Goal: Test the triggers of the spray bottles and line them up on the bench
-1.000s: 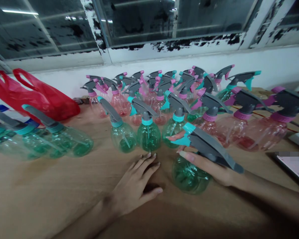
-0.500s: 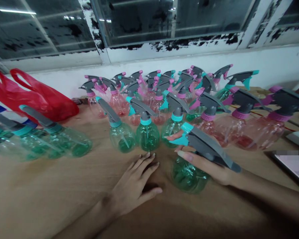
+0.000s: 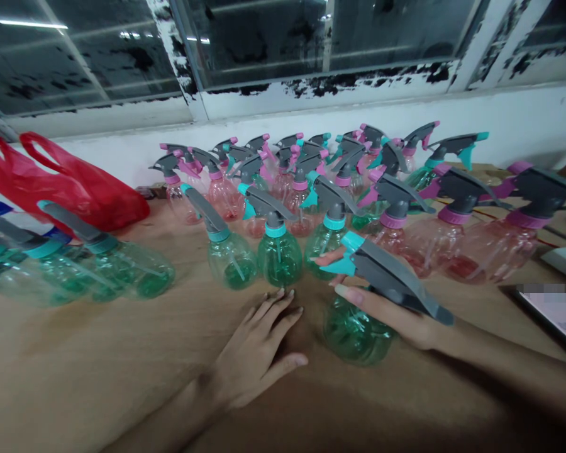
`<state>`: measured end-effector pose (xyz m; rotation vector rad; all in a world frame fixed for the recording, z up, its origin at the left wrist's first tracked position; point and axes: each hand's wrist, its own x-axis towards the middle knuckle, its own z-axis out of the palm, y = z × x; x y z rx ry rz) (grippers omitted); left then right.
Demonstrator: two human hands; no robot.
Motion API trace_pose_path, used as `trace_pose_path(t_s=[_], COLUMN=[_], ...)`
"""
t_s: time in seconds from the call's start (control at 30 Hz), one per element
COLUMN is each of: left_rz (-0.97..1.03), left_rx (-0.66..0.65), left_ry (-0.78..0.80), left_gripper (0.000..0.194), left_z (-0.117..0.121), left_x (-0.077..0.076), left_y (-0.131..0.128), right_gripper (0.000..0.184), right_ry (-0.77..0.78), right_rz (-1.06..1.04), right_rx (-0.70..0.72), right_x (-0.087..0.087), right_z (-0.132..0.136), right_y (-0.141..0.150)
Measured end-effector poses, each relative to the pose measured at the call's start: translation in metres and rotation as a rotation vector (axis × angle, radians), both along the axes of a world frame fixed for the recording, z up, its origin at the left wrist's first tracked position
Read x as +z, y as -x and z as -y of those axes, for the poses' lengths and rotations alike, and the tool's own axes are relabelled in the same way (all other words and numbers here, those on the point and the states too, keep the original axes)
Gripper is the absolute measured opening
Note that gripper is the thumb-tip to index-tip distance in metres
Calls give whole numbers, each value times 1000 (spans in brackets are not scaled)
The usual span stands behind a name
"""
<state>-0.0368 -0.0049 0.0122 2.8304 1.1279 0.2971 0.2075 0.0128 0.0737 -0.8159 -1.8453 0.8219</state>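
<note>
My right hand (image 3: 391,314) grips a green spray bottle (image 3: 358,333) around its neck, below the grey and turquoise trigger head. The bottle is close to upright, near the front of the table; part of its neck is hidden by my fingers. Flat on the wood lies my left hand (image 3: 259,355), fingers spread and holding nothing. Just beyond its fingertips stands another green spray bottle (image 3: 279,258), with a clear-green one (image 3: 233,261) to its left and a third green one (image 3: 323,248) to its right.
Behind are several rows of pink spray bottles (image 3: 224,195) and green ones. More green bottles (image 3: 136,270) sit at left, before a red plastic bag (image 3: 89,189). A tablet or phone-like screen (image 3: 554,318) lies at the right edge of the wooden table (image 3: 99,365).
Almost nothing differs. The held spray bottle and my right hand have shifted very slightly left; my left hand stays flat in place.
</note>
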Motion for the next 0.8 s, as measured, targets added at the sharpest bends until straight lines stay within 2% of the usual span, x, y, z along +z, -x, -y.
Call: trace_pose_path(t_s=[0.2, 0.43, 0.5, 0.57, 0.7, 0.8], left_rz=[-9, 38, 43, 53, 125, 188], left_rx=[9, 5, 13, 23, 43, 81], left_ry=[25, 27, 43, 69, 124, 150], left_gripper=[52, 53, 52, 51, 52, 56], left_z=[1, -1, 1, 4, 16, 26], left_x=[1, -4, -1, 4, 15, 20], left_y=[0, 1, 1, 1, 3, 7], right_gripper=[24, 19, 12, 14, 9, 20], right_ry=[-7, -2, -19, -55, -85, -86], right_rz=[-5, 53, 58, 79, 103, 83], right_rx=[10, -49, -89, -123, -45, -5], right_x=[1, 3, 4, 6, 10, 11], right_z=[1, 2, 4, 6, 12, 17], right_y=[-1, 0, 2, 5, 14, 23])
